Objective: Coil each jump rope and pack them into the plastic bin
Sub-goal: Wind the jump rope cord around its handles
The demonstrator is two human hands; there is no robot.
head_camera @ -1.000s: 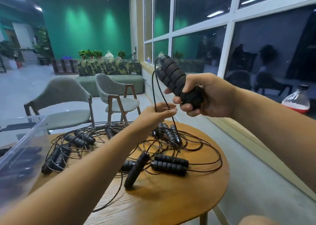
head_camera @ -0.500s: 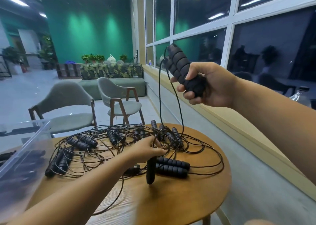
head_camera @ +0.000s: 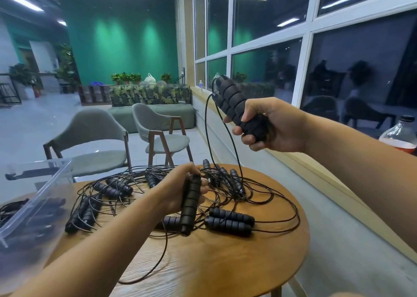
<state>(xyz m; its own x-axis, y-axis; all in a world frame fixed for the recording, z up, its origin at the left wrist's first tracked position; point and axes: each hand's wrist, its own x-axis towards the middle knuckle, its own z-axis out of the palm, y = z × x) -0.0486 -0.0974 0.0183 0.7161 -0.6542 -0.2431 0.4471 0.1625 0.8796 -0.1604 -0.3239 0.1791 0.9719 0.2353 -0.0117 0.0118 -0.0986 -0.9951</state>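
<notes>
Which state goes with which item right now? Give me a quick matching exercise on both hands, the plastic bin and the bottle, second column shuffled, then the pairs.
Column one:
1. right hand
2. left hand
3. plastic bin
4. bottle

Column two:
A. translucent, at the left side of the table
B. raised, gripping foam handles
C. far right by the window, red liquid inside
D. low over the rope tangle, gripping a single handle

Pairs: 1-B, 2-D, 3-A, 4-C.
</notes>
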